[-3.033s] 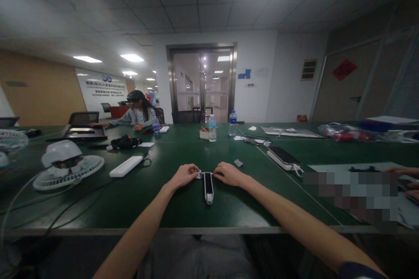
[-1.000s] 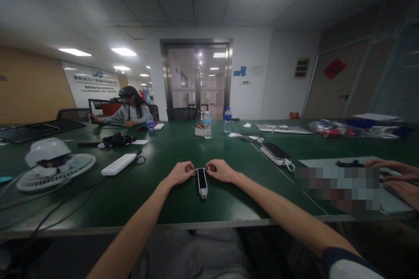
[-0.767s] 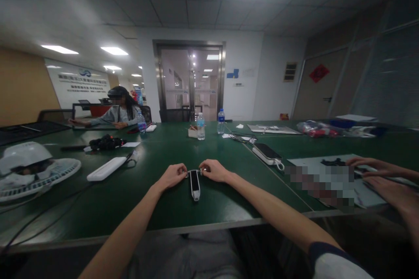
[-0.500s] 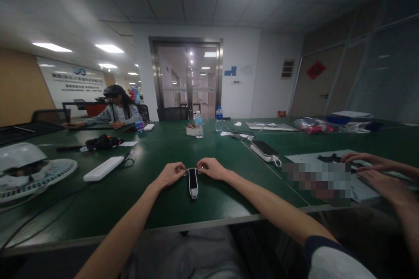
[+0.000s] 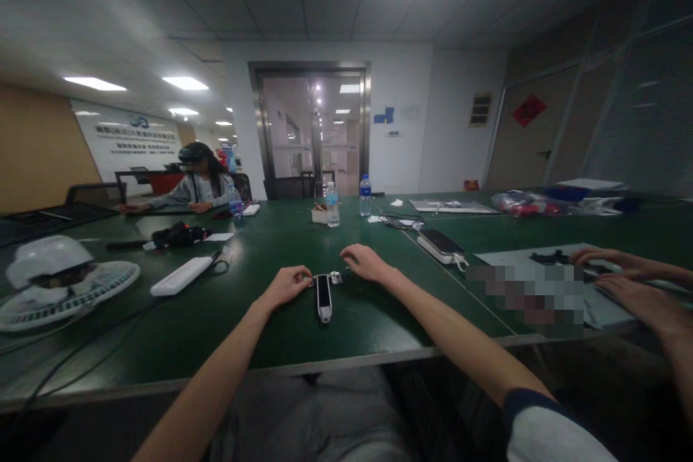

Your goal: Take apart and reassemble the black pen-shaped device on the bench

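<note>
A slim device with a black face and a white edge (image 5: 323, 297) lies lengthwise on the green table in front of me. At its upper left corner is my left hand (image 5: 286, 287), thumb and forefinger pinched together; what they hold, if anything, is too small to make out. A small silver-white piece (image 5: 336, 277) sticks out by the device's upper right end. Just right of that piece, my right hand (image 5: 367, 263) hovers low over the table, fingers loosely bent and apart, with nothing visible in it.
To the left lie a white power strip (image 5: 182, 276) and a white helmet (image 5: 51, 260). Bottles (image 5: 332, 206) stand farther back. A phone (image 5: 439, 242) rests on a white box at right. Another person's hands (image 5: 633, 281) work over a pale sheet (image 5: 617, 307); a seated person (image 5: 200, 184) is far left.
My right hand has let go by the device's upper right end and moved up and right, uncovering the silver-white piece. My left hand stays at the upper left corner.
</note>
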Action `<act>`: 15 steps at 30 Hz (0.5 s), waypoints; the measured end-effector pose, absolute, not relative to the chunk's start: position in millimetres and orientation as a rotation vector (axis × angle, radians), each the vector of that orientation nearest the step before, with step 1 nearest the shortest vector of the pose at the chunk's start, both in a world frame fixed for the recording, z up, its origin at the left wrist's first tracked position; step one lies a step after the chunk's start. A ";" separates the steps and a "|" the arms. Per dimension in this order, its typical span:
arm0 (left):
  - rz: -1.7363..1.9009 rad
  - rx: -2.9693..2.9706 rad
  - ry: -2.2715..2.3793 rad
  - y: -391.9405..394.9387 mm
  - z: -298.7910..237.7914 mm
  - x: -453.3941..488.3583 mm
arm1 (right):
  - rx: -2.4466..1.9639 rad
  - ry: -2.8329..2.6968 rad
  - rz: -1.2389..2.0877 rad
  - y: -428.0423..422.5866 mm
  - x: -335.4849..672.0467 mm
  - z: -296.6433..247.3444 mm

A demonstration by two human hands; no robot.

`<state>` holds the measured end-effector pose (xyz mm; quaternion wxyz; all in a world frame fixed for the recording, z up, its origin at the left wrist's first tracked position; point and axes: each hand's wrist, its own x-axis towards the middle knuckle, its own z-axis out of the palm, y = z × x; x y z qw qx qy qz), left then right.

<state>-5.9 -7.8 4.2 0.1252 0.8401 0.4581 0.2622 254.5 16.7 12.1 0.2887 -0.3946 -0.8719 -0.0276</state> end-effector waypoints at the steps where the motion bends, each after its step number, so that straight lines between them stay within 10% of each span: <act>1: 0.764 2.456 1.333 -7.2 3.8 -6.3 | -1.096 -2.331 -0.105 19.7 260.5 11.5; 15: 0.768 2.489 1.323 -4.3 1.7 -7.5 | -1.281 -2.533 -0.111 37.6 270.1 -4.6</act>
